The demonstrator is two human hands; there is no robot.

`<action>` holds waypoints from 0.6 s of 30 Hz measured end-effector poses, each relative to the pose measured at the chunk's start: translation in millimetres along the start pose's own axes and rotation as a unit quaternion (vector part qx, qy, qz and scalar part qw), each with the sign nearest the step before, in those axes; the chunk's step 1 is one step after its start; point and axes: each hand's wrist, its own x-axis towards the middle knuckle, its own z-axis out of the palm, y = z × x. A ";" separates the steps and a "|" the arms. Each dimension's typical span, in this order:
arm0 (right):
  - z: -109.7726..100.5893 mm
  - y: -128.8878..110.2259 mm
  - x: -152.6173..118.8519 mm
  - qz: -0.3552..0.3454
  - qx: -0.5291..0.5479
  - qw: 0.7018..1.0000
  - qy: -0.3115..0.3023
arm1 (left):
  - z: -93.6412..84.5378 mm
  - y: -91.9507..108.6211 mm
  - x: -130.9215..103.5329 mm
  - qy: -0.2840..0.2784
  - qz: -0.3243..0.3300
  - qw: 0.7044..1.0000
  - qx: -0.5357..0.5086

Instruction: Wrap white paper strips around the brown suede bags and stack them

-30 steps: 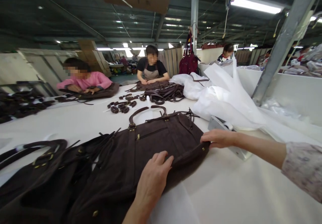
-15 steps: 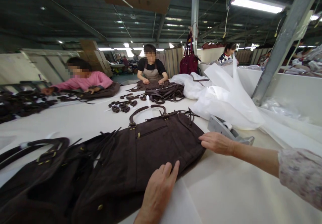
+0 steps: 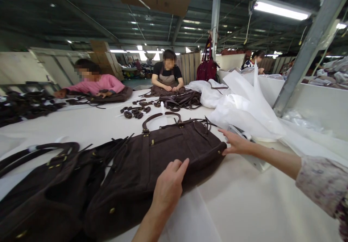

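My two hands are at work along the lower edge of the dark brown bag (image 3: 165,151), which lies flat on the surface (image 3: 252,198), handles pointing away from me. From my end I'd judge this as handling its bottom edge; shifting the soft body evenly would call for support at both hands. My left hand (image 3: 168,186) reaches up over the bag's near edge, back upward, fingers loosely curled; I can't tell whether that grip pinches fabric. My right hand (image 3: 237,143) comes in from the bag's right, fingers spread beside its bottom corner, that grip released. Beyond the bag lie loose straps (image 3: 181,100); to its left, another bag (image 3: 62,202).
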 end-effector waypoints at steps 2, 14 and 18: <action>8.3 -0.5 -8.5 0.112 0.129 0.985 -0.001 | -5.3 -1.9 7.0 0.006 -0.034 0.999 -0.027; 53.1 -15.0 -12.6 0.009 0.466 0.882 0.062 | -14.2 -10.4 11.7 0.046 -0.078 0.988 -0.124; 59.5 -11.5 -6.7 0.032 0.430 0.895 0.116 | -21.6 -8.0 15.3 0.053 -0.085 0.989 -0.107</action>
